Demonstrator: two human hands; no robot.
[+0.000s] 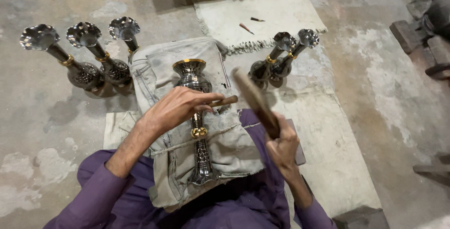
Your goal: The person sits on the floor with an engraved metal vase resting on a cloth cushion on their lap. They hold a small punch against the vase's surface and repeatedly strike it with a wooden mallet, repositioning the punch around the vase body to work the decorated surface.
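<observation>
So in the middle of the frame there's a dark polished metal vase with gold bands [194, 112] lying on its side across a folded pale grey denim cloth [225, 149] on the person's lap, its gold-rimmed end toward the top of the frame and its flared end toward the bottom. It's shiny, almost black-silver, with a bulbous body, a slim neck, a gold ring around the middle and a fine cut pattern on the lower part. The left hand [176, 109] sits on top of the vase at center, fingers curled around a small brown wooden-looking chisel or punch [224, 101] whose tip points to the right. The right hand [281, 144], lower right of center, is wrapped in a closed fist around the handle of a brown wooden mallet [255, 101], which is tilted up and left and looks blurry. Both sleeves are purple. Counting the rest: three matching dark metal vases with scalloped flared mouths [84, 53] stand in a row at the upper left on the concrete floor, and two more vases [281, 55] lean close together at upper right of center, so six in all. A whitish fringed mat [267, 4] lies at the top center with two small pointed tools [251, 23] on it. I can't spot any packages, labels or signs.
</observation>
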